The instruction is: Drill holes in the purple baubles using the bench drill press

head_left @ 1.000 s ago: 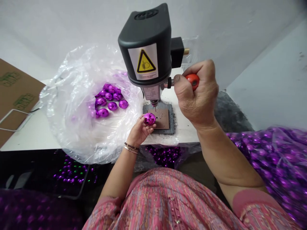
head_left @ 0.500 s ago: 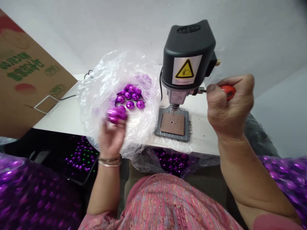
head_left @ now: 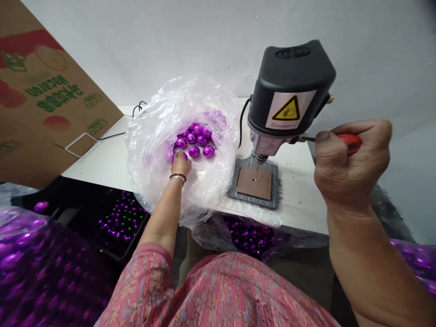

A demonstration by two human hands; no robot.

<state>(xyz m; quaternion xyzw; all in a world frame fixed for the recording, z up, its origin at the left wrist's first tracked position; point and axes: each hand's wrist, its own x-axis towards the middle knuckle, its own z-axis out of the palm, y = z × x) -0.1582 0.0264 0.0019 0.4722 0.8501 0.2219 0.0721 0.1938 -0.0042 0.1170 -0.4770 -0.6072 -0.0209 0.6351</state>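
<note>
My left hand (head_left: 181, 165) reaches into an open clear plastic bag (head_left: 146, 159), its fingers closed around a shiny purple faceted ball (head_left: 184, 156), which they partly cover. Beyond it several more purple balls (head_left: 194, 151) lie clustered inside the bag. On the right, my right hand (head_left: 352, 165) is wrapped around the red knob (head_left: 350, 143) of the lever on a black bench drill press (head_left: 294, 68). Under the drill's chuck (head_left: 261, 157) a brown square plate (head_left: 254, 182) with a small hole rests on the grey base; no ball sits on it.
A printed cardboard box (head_left: 57, 104) stands at the left. Large bags of purple balls (head_left: 41, 272) flank me. One loose purple ball (head_left: 41, 206) shows above the left bag, resting or airborne, I cannot tell. Dark shavings dot the white table (head_left: 299, 195).
My left hand moved forward into the bag; the ball it held before is out of it, and it grips another. My right hand stays on the lever. The view shifted slightly.
</note>
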